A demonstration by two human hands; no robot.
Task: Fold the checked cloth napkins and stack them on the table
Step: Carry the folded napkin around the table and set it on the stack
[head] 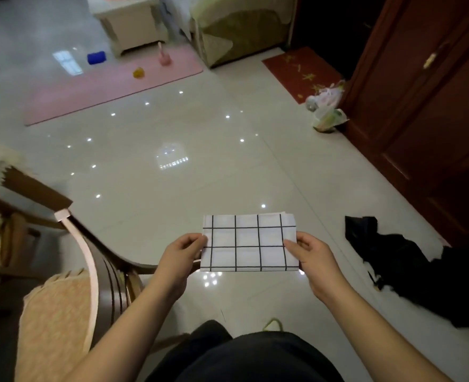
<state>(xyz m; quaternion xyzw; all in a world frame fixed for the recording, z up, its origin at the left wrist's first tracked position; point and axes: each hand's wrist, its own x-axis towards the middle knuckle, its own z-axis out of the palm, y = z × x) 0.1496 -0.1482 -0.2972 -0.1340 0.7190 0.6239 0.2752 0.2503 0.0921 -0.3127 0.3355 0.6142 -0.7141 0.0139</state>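
Both hands hold a folded checked napkin (248,243) flat in the air above the floor (172,166): left hand (179,256) fingers pinch its left edge, right hand (314,257) fingers its right edge.

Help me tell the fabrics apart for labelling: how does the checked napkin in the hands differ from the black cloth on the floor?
The checked napkin is white with dark grid lines; the black cloth is plain black. The napkin is folded into a neat flat rectangle; the black cloth lies crumpled and spread. The napkin is held in the air, pinched by the left hand and right hand; the black cloth rests untouched on the tiled floor. Both are soft fabric.
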